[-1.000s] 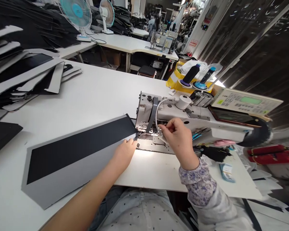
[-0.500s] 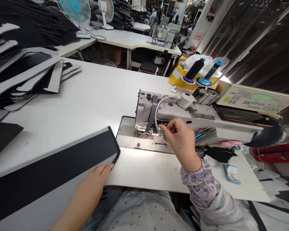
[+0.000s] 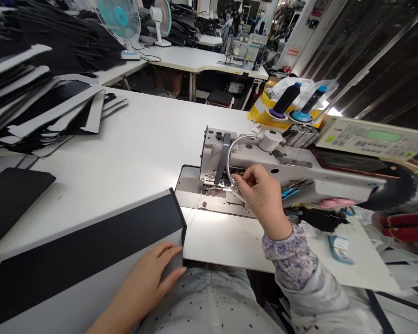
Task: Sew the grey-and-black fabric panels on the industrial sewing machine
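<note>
My grey panel (image 3: 87,264) with its long black centre lies flat, its squared end just beside the sewing machine (image 3: 251,162).

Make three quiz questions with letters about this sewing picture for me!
1. Where is the left hand? A: on the panel. B: on a fan. C: on the lamp.
2. How many fans stand on the far table? A: one. B: two. C: five.
3. How is the right hand? A: flat on the table. B: pinched at the sewing machine. C: in a pocket.

Answers: 1 A, it rests on the panel's gray part. 2 B, a blue fan and a white fan. 3 B, its fingers pinch together by the machine.
</note>
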`<state>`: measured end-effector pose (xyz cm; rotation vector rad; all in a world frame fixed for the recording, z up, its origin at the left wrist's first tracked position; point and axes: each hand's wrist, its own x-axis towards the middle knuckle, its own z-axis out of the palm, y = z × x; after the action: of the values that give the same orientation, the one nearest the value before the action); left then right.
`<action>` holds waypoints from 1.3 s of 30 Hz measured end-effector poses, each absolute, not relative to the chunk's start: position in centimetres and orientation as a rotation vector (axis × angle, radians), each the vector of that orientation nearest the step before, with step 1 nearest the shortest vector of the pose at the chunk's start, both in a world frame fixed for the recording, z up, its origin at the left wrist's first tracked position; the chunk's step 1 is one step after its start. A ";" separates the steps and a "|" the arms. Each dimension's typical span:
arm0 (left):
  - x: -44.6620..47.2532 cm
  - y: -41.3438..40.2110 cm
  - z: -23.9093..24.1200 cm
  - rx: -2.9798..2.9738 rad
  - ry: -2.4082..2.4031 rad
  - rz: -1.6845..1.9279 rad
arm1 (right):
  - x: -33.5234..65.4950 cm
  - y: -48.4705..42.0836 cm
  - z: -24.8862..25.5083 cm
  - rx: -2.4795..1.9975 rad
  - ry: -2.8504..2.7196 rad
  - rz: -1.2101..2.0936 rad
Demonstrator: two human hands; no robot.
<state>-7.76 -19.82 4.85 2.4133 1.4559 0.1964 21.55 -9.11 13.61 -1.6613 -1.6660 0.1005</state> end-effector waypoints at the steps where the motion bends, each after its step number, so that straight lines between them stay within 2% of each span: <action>1: -6.6 -18.6 5.3 2.457 1.427 0.193 | 21.6 -9.1 13.7 -1.666 -1.668 0.111; 3: -4.4 -15.8 5.7 2.559 1.444 0.163 | 21.6 -9.2 13.8 -1.674 -1.672 0.125; 6: -2.1 -12.0 5.5 2.653 1.511 -0.080 | 21.6 -9.2 13.9 -1.684 -1.677 0.126; 10: -2.4 -9.3 5.3 2.727 1.471 -0.278 | 21.6 -9.2 14.1 -1.675 -1.701 0.140; 15: -5.9 -9.8 5.2 2.916 1.067 -0.108 | 21.7 -9.1 14.3 -1.672 -1.692 0.172; 19: -7.0 -11.1 4.9 2.949 1.032 0.082 | 21.7 -9.1 14.1 -1.663 -1.692 0.177; 23: -6.1 -12.5 5.2 2.990 0.941 0.045 | 21.6 -8.9 13.9 -1.662 -1.679 0.163; 31: -2.2 -16.2 8.7 2.775 1.247 -0.301 | 21.7 -8.8 14.0 -1.666 -1.672 0.155; 34: -5.4 -16.6 9.1 2.604 1.510 -0.382 | 21.7 -8.9 14.1 -1.676 -1.674 0.160; 39: -16.0 -18.6 9.4 2.207 1.822 -0.344 | 21.6 -8.6 14.1 -1.689 -1.685 0.158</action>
<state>-16.03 -18.65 9.37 2.2073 1.8221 -0.3436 21.63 -8.63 14.05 -1.6888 -1.6854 0.1575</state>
